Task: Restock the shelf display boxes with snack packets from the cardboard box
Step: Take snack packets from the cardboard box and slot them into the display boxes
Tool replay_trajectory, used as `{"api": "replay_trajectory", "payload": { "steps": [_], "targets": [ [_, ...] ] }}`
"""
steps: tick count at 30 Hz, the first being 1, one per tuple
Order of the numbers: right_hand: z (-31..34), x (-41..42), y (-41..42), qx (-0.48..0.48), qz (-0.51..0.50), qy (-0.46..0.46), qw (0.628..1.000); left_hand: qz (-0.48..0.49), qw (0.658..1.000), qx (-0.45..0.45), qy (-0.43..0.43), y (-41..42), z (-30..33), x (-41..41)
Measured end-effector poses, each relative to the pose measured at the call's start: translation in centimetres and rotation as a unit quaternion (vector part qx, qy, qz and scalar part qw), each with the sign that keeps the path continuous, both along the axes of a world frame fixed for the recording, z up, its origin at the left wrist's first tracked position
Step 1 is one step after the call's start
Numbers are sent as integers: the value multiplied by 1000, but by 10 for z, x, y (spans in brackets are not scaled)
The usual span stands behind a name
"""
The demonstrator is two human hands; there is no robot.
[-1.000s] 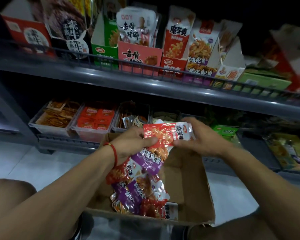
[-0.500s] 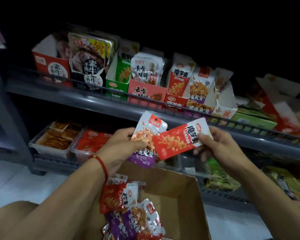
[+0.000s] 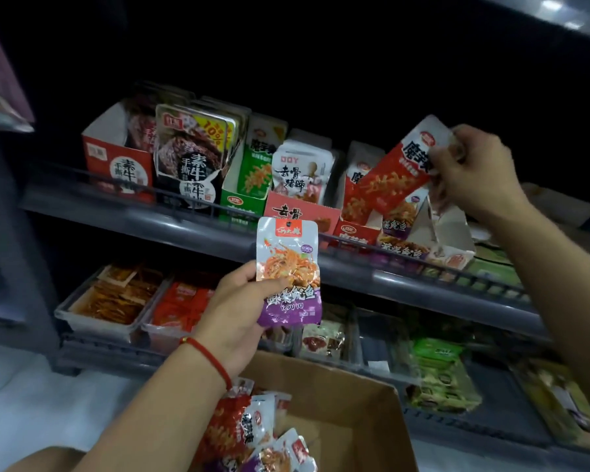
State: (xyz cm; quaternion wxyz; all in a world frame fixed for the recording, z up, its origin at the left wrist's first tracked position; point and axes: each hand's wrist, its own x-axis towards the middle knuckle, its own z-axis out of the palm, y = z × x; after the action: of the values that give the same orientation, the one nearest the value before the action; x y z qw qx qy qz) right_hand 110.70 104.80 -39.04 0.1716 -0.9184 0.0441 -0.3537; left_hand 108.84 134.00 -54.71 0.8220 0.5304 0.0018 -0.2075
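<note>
My left hand (image 3: 234, 308) grips a purple-and-white snack packet (image 3: 288, 272) upright in front of the shelf rail. Higher up on the right, my right hand (image 3: 474, 175) pinches a red packet (image 3: 397, 168) by its top end, tilted over the red display box (image 3: 355, 233) that holds matching red packets. A purple display box (image 3: 401, 247) stands just right of it. The open cardboard box (image 3: 338, 403) sits low in front of me with red and purple packets (image 3: 239, 434) piled at its left side.
The upper shelf (image 3: 184, 219) has a wire rail and a row of display boxes: red-and-black (image 3: 120, 165), green (image 3: 242, 202), pink (image 3: 300, 212). Clear trays (image 3: 103, 321) of snacks line the lower shelf. Green packs (image 3: 440, 376) lie at lower right. White floor shows at left.
My right hand has carried the red packet up and right, from beside the left hand to over the red display box. The left hand stays low with the purple packet. The view has tilted upward.
</note>
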Motion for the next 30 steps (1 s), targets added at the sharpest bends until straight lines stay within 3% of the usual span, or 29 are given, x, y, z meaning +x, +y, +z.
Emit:
{"api": "replay_trajectory", "payload": {
  "steps": [10, 20, 30],
  "targets": [
    [-29, 58, 25, -157, -65, 102, 980, -9, 1000, 7, -2, 3, 1, 1],
    [-43, 71, 11, -119, -53, -46, 990, -14, 1000, 24, -3, 2, 3, 0],
    [-49, 66, 20, -155, -74, -40, 984, 2, 1000, -6, 7, 4, 5, 0]
  ]
}}
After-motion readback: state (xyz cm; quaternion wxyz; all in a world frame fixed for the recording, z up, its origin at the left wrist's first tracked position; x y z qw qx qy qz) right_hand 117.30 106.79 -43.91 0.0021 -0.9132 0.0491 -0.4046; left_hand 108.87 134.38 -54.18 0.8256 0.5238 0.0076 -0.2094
